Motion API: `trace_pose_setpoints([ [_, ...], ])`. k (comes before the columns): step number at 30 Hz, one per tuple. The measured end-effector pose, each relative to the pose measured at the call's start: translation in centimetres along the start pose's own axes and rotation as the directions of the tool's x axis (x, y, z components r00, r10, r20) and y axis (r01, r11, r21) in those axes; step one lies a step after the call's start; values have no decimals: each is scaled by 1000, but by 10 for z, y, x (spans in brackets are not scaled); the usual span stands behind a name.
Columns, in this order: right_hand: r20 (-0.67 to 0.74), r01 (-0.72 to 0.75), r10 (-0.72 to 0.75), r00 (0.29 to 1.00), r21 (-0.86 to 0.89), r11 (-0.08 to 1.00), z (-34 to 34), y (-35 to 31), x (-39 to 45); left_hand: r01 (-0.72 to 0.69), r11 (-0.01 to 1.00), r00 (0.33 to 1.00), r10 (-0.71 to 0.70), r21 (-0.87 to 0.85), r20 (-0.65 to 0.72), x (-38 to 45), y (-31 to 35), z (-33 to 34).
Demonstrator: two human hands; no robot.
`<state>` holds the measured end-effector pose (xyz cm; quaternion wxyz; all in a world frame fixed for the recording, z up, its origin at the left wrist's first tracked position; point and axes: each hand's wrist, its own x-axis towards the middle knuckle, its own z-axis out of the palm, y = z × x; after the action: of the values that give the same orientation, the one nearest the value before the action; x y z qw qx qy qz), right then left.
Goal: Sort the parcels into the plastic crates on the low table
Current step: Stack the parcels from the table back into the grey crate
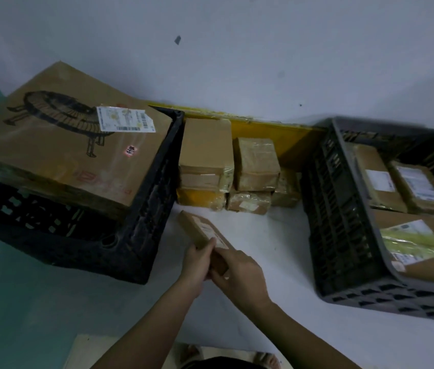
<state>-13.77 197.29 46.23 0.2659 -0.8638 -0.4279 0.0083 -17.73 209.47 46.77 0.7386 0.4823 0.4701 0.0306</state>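
Left hand (197, 259) and right hand (239, 272) both grip one slim cardboard parcel (202, 230), held above the white desk (271, 249) between the black crate (141, 209) and grey crate (343, 235). Taped parcels (229, 166) stacked behind.

Dim room: pale grey wall (237, 49) above a teal floor (11, 302).

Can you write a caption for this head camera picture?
Both hands hold a small parcel between two crates.
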Motion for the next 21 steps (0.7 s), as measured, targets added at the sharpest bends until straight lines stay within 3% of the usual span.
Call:
trace_pose_setpoints([
  [3,92,-143,133,987,106,984,-14,7,3,-22,1000,996,21,8,86,-1,-2,-8],
  [6,57,-378,373,926,129,917,-25,29,12,-72,997,970,63,31,236,-12,3,-17],
  [10,292,-576,497,817,463,674,-41,50,22,-78,997,937,79,-17,341,-19,13,-22],
  [15,251,-517,461,851,555,652,-54,58,22,-106,994,910,107,-23,400,-22,21,-16],
  [21,176,-437,438,881,657,615,-75,66,25,-109,994,921,108,-19,374,-20,25,-2],
])
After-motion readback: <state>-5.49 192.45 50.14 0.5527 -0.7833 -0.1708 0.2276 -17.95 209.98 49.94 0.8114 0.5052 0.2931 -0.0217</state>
